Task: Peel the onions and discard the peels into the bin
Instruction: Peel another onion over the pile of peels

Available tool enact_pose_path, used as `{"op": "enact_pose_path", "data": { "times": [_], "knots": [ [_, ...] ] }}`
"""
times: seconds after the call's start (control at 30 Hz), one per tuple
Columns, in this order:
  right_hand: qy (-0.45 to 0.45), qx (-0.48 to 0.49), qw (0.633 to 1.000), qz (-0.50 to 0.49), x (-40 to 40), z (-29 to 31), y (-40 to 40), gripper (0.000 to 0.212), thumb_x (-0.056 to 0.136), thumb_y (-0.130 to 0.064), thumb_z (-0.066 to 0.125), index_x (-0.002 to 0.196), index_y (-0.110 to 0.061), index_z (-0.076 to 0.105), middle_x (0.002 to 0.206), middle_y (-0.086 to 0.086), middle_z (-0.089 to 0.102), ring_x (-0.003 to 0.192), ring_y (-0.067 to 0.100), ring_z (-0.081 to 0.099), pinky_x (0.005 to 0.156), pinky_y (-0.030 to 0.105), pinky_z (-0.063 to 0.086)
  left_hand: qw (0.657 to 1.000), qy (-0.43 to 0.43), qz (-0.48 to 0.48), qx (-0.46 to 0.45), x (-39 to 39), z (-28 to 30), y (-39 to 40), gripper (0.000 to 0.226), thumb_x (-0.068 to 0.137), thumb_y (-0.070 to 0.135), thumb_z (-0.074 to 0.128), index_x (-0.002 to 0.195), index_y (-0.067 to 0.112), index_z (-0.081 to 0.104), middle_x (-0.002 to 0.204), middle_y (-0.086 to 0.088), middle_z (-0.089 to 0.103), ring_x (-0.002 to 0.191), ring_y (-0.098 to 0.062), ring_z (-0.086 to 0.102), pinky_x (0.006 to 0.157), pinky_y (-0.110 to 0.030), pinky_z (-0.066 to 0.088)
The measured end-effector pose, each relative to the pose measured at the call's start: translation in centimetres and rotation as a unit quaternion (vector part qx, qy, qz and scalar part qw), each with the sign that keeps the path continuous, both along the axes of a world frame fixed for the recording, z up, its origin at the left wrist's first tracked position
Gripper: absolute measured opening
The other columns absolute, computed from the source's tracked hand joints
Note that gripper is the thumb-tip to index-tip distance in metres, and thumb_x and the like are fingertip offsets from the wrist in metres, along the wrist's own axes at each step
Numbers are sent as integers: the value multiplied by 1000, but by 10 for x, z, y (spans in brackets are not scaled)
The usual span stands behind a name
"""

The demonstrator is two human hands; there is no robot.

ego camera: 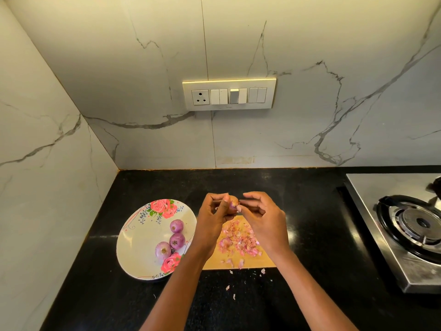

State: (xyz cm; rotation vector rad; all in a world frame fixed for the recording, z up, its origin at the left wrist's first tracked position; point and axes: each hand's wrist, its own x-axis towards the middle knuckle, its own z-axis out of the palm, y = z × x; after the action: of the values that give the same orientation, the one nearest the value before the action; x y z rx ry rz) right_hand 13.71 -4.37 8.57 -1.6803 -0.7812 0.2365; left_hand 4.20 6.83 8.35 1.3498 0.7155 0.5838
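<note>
- Nearest to us, a few loose pink flakes of onion skin lie scattered on the glossy black stone countertop, just short of the board's near edge.
- Our two bare forearms reach forward over that counter, one from each side.
- Beyond the flakes sits a flat, light-brown wooden chopping board, and on it a heap of dry pink and papery onion peels, partly hidden by our wrists.
- Just left of the board, touching or nearly touching it, is a round cream plate with pink rose prints; three small peeled purple onions rest close together on its right half (two of them look to be touching).
- Above the board, our left hand is curled closed around a small, partly peeled onion, held up in the air over the heap.
- Our right hand meets it from the other side, fingertips pinched on what seems to be a thin strip of skin at the onion's right end, though the detail is too small to be sure.
- To the right, well apart from the board, a stainless steel gas stove with a black burner ring stands on the counter.
- Farthest, on the white marble-veined wall, a cream switch panel with one socket.
</note>
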Motion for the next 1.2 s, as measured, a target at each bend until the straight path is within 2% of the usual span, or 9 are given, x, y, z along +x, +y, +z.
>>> {"op": "enact_pose_path", "data": {
  "times": [0.2,0.3,0.5,0.6,0.73,0.83,0.93,1.07,1.2],
  "knots": [
    [-16,-3,1000,-8,-2,0,0,28,86,-18,80,110,-17,66,94,-18,73,92,-6,71,78,10,53,1000,9,-4,5,-2,-2,2,26,98,35,60,118,17,60,106,-1,74,101,-17,72,85,-28,59],
    [-27,-14,999,-10,-2,-1,1,30,84,-15,82,108,-14,64,90,-14,74,88,-4,71,75,12,55,1000,16,-1,18,-3,-4,0,24,99,31,60,118,16,60,107,-3,73,100,-17,72,86,-28,60],
    [-54,-33,997,-34,-2,-4,4,28,83,-12,82,102,-16,62,85,-14,70,82,-2,69,70,13,55,1000,14,-5,20,-4,-5,-4,25,99,32,57,119,15,60,106,0,72,102,-18,72,91,-37,60],
    [-30,-27,998,-49,-2,-2,4,23,84,-10,79,99,-17,63,85,-12,70,82,0,68,69,11,53,1000,-9,-2,-25,-5,-3,-6,31,99,33,56,122,12,58,113,-7,71,105,-21,71,93,-39,59],
    [14,-51,994,-94,15,-7,-6,18,89,-8,74,96,-23,66,88,-14,69,86,-5,66,71,11,53,989,-54,22,-139,-10,6,3,22,104,27,48,117,14,59,116,-13,70,99,-21,73,78,-26,59],
    [26,-87,994,-60,21,-9,-10,17,97,-14,67,101,-30,69,93,-17,70,86,-6,68,71,8,52,984,-51,28,-169,-11,10,8,18,105,27,47,114,18,60,112,-9,72,94,-20,75,73,-23,58],
    [15,-88,996,-24,15,-8,-6,16,101,-17,61,108,-27,71,91,-15,72,80,-5,69,70,13,55,985,-47,28,-164,-9,9,6,18,103,28,51,116,19,61,117,-10,71,100,-21,74,77,-24,58],
    [-11,-117,993,28,9,-5,-1,30,98,-7,64,120,-27,69,110,-20,67,98,-14,63,82,4,49,989,-40,9,-142,-9,8,2,23,102,27,54,122,18,60,123,-10,68,105,-21,73,82,-26,58],
    [22,-55,998,36,5,3,3,23,95,-21,71,117,-24,70,110,-17,70,102,-8,65,82,8,51,992,-42,2,-116,-11,8,1,30,99,26,57,126,14,57,121,-11,70,106,-22,72,86,-28,59]
  ]
}}
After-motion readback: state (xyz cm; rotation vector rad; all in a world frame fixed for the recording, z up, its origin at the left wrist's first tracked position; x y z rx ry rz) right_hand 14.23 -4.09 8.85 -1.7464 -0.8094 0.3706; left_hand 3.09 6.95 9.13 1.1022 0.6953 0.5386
